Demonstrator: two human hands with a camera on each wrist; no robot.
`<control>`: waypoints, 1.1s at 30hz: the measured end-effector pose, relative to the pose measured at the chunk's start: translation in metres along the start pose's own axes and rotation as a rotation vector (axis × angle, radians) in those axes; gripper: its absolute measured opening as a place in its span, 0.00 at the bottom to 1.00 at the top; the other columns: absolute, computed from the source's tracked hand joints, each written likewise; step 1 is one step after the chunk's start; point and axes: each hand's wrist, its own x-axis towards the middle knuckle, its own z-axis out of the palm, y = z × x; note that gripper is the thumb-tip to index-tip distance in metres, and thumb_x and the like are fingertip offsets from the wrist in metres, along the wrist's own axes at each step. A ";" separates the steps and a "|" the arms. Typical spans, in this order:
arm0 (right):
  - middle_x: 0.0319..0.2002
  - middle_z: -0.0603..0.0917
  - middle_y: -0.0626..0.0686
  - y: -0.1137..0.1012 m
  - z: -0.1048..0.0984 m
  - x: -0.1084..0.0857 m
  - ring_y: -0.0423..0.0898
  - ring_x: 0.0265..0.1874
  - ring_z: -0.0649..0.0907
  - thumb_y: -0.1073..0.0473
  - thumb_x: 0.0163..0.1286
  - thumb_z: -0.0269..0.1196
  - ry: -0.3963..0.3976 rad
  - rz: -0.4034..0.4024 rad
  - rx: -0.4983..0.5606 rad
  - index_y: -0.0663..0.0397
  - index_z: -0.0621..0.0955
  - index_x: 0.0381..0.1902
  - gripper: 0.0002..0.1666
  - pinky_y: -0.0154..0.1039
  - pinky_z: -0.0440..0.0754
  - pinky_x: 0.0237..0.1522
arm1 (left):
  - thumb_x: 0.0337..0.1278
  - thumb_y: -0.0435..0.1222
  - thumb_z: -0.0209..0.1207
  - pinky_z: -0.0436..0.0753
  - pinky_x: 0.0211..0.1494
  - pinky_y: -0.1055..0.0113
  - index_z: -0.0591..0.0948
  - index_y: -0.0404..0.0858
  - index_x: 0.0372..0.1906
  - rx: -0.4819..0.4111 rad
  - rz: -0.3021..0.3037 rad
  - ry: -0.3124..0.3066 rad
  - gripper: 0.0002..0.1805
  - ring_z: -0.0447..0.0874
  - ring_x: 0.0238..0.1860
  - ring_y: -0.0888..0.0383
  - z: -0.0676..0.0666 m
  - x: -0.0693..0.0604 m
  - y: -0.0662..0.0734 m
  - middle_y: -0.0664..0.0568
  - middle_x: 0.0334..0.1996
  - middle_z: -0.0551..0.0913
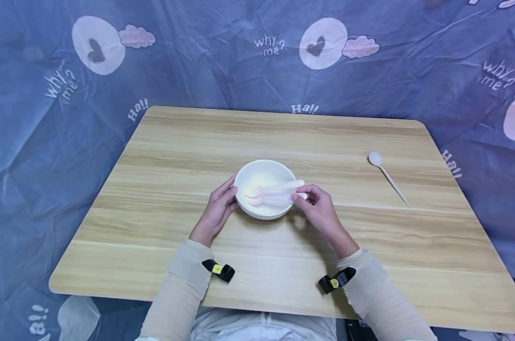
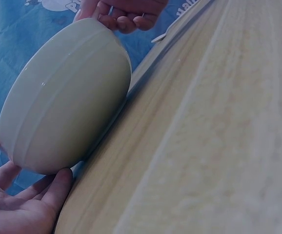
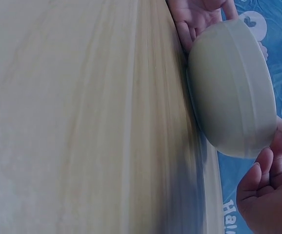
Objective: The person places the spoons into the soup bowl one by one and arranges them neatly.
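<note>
A white bowl (image 1: 264,168) stands on the wooden table in the head view. Pale pinkish-white spoons (image 1: 285,185) lie across it, heads inside and handles over the right rim. My left hand (image 1: 217,210) holds the bowl's left side, thumb near the rim and fingers against the outer wall. At the right rim, the thumb and fingers of my right hand (image 1: 319,208) pinch the handle end of the nearer spoon. Both wrist views show the bowl's outer wall (image 2: 77,92) between the hands, with the spoons hidden inside.
Another white spoon (image 1: 375,159) lies on the table's right side, its handle slanting toward the near right. The wooden table (image 1: 155,156) has rounded corners. Behind it hangs a blue printed cloth (image 1: 223,57).
</note>
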 end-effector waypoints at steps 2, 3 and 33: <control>0.29 0.76 0.47 0.000 -0.001 0.000 0.38 0.26 0.73 0.57 0.61 0.66 0.002 -0.010 -0.001 0.61 0.78 0.44 0.16 0.27 0.71 0.26 | 0.68 0.35 0.48 0.80 0.51 0.67 0.62 0.41 0.71 -0.001 0.001 -0.001 0.27 0.74 0.59 0.51 0.001 0.000 0.001 0.40 0.67 0.66; 0.28 0.76 0.47 0.001 -0.002 0.000 0.38 0.26 0.73 0.57 0.61 0.66 0.001 -0.015 -0.003 0.60 0.78 0.44 0.16 0.27 0.71 0.25 | 0.68 0.34 0.48 0.79 0.51 0.67 0.62 0.41 0.71 -0.001 0.001 -0.002 0.27 0.73 0.59 0.51 0.001 0.000 0.001 0.40 0.67 0.66; 0.32 0.79 0.47 0.018 -0.068 -0.009 0.36 0.30 0.76 0.58 0.62 0.65 0.073 -0.059 -0.240 0.66 0.76 0.47 0.21 0.26 0.75 0.31 | 0.68 0.35 0.47 0.78 0.55 0.64 0.61 0.41 0.71 0.002 -0.008 -0.004 0.28 0.66 0.66 0.46 0.000 0.000 -0.001 0.42 0.69 0.63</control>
